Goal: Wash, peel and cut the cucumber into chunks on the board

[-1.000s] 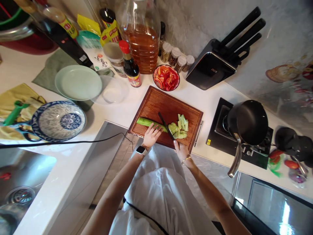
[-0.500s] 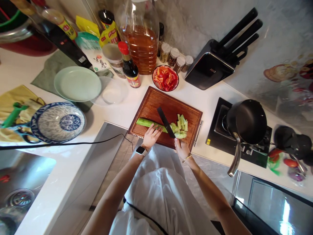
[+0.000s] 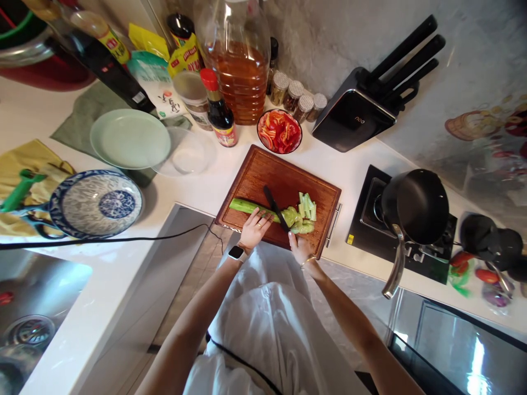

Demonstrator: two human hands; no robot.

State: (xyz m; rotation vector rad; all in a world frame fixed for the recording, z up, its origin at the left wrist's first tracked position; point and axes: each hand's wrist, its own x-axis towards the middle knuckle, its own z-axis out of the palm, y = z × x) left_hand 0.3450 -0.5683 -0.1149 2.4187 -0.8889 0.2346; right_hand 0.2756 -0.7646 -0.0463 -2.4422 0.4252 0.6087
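My left hand (image 3: 254,229) is pressing flat, fingers spread, on the long pale-green cucumber (image 3: 252,208) lying on the reddish wooden cutting board (image 3: 284,170), while my right hand (image 3: 300,247) is gripping the black-bladed knife (image 3: 275,207), its fingers wrapped around the handle, beside the cut green slices (image 3: 302,218).

Pretty packed counter. Up top there's a big jug of amber oil (image 3: 241,60), a dark sauce bottle with a red cap (image 3: 218,109) just left of it, and a row of small spice jars (image 3: 298,99) to its right. A bowl of chopped red pepper (image 3: 280,130) sits in front of the jars. The black knife block (image 3: 362,107) leans by the wall. On the left lie a pale green plate (image 3: 129,138), a clear lid (image 3: 185,153) beside it, and a blue patterned bowl (image 3: 96,203) nearer the sink (image 3: 33,312). On the right, a black pot (image 3: 415,206) sits on the burner (image 3: 370,230), with tomatoes in a bag (image 3: 473,269) further right.
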